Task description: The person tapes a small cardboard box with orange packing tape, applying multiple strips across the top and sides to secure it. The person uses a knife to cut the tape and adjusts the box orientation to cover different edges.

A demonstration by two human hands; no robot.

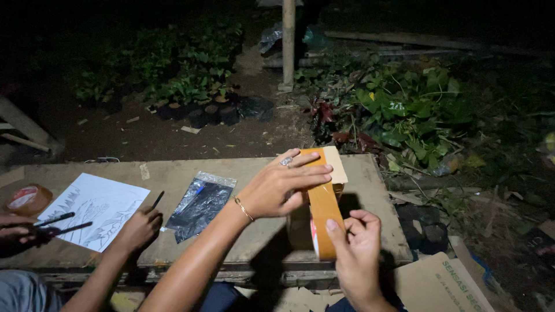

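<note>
Far left: a roll of brown tape (27,199) sits on the table edge (370,167), untouched. Next to it, other people's hands hold dark pens (63,224) over a line drawing on white paper (95,209); one of those hands (140,226) rests at the sheet's right edge with a pen. Not the wearer's.

Centre: a clear plastic bag with dark contents (200,205) lies flat on the table, nobody touching it.

Right of centre: small cardboard box (321,199) stands at the table's near right side. Left hand (277,188) is laid over its top, fingers together and pressed flat on the upper flap, steadying it. A strip of brown tape (324,216) runs from the top down the front face. Right hand (355,240) is below, thumb pressing the strip's lower end against the box, other fingers curled; clamped on the tape end rather than spread.

Judgement: first strip mostly laid, top and front stuck. Lower end looks not fully smoothed down. Cannot tell whether other seams are sealed; far sides are hidden. Loose printed cardboard (439,283) lies below right.
</note>
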